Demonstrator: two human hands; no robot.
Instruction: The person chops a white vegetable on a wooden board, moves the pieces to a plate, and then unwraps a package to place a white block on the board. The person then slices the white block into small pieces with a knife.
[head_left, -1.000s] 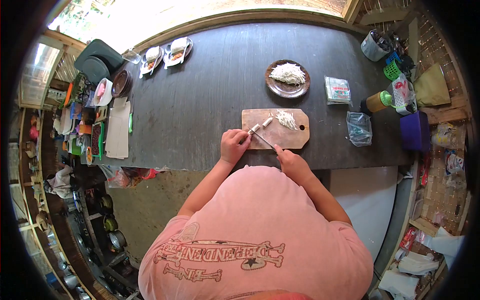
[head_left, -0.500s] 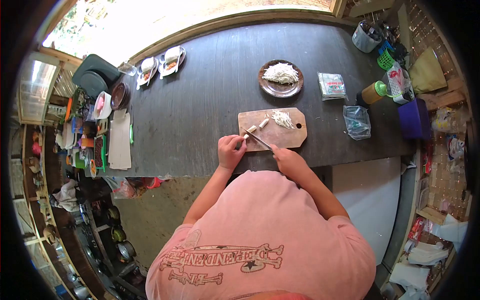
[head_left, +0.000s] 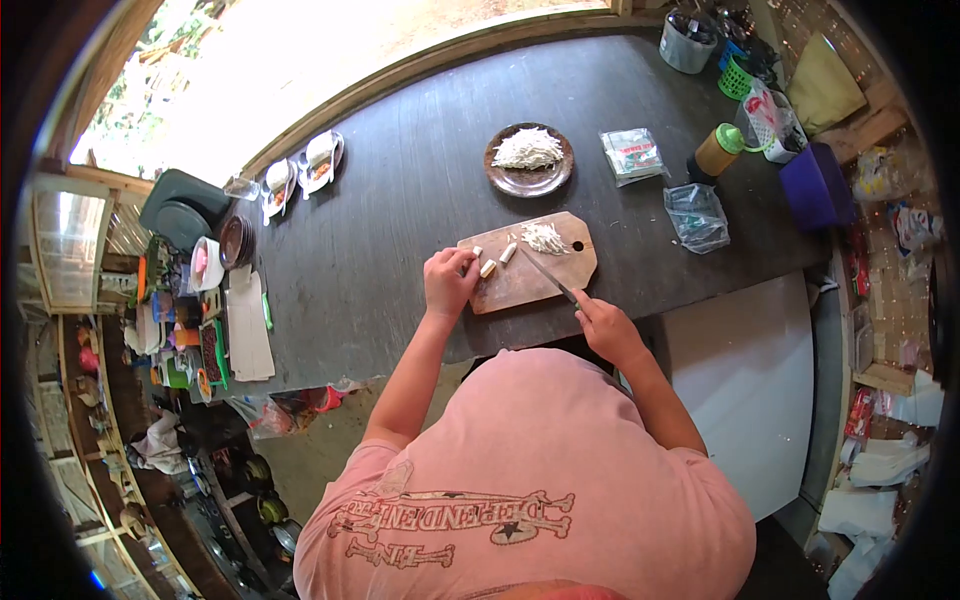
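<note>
We're mid-cutting, by our read: short white pieces (head_left: 488, 268) sit on the cutting board (head_left: 530, 290) toward its left end, thin strips (head_left: 544, 238) to their right. Right hand (head_left: 605, 325) grips the knife (head_left: 550, 277), blade clear of the pieces. Left hand (head_left: 450, 280) is at the board's left edge, fingers curled by the pieces; we can't tell if it pinches one. Next cut would call for a steadied piece, fingertips tucked. Versus half a second ago: blade's off the piece it lay across, and we count three pieces, not two.
</note>
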